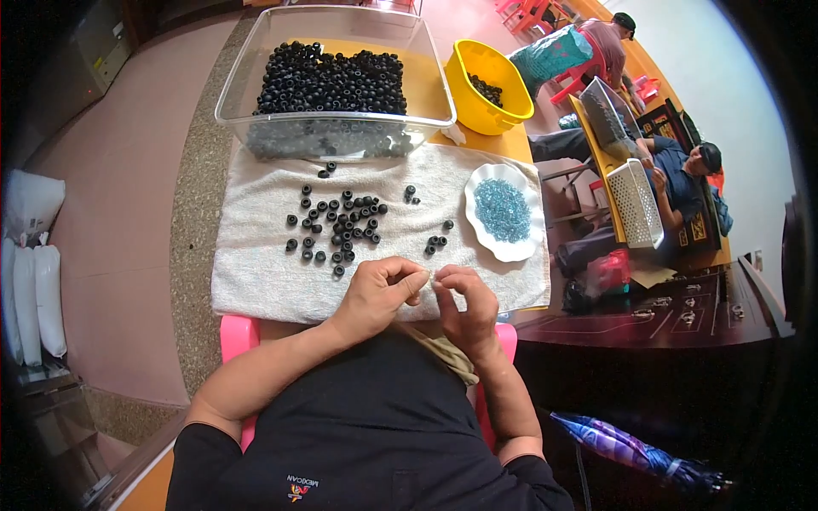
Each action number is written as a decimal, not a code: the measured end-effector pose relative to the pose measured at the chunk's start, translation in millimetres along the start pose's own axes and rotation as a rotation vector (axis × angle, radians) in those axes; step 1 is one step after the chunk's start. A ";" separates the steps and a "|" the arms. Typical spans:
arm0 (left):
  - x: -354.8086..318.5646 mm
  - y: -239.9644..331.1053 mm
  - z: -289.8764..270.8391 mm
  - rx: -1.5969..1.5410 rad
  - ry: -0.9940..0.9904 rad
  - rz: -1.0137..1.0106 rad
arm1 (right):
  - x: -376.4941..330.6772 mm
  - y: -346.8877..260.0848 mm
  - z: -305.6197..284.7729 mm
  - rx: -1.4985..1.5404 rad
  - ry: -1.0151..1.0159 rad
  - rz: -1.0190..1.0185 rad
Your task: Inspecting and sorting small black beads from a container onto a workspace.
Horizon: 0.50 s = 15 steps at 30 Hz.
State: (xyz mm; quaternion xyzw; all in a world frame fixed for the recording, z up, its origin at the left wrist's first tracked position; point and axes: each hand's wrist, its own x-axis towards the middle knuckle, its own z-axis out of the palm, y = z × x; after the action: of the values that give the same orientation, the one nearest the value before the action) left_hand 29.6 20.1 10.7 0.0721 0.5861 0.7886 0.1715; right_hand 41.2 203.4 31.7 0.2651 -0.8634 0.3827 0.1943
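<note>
My left hand [377, 294] and my right hand [470, 308] meet over the near edge of a white towel [256, 285]. Thumb and fingers are pinched together on both, the fingertips almost touching. Whatever they hold is too small to make out. Beyond my left hand lie many small black round parts with holes [341, 228], loosely scattered. A few more black parts [436, 245] sit just past my right fingertips, and another little group [411, 194] lies farther off. A white scalloped dish [530, 243] of small clear bluish pieces [501, 209] stands to the right.
At the towel's far side stands a clear plastic bin [430, 64] heaped with black parts; beside it is a yellow basin [469, 106] holding some. Two people [682, 183] [601, 47] sit at tables on the right, near a white perforated basket [635, 204]. A folded umbrella [630, 444] lies lower right.
</note>
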 end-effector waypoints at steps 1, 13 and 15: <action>0.4 -1.4 0.2 -0.001 0.000 0.001 | 1.8 1.1 -2.4 -0.056 0.042 0.001; 3.6 -5.8 0.4 -0.169 -0.019 -0.078 | 34.5 66.9 -54.9 -0.563 0.108 -0.004; 1.4 -2.9 0.5 -0.189 -0.003 -0.102 | 33.8 36.9 -47.1 -0.222 0.007 0.027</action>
State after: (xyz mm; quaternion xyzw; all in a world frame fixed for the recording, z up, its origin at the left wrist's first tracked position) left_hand 28.9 21.8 8.0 0.0269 0.5116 0.8306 0.2181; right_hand -1.4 249.8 59.1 0.2289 -0.9034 0.2882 0.2200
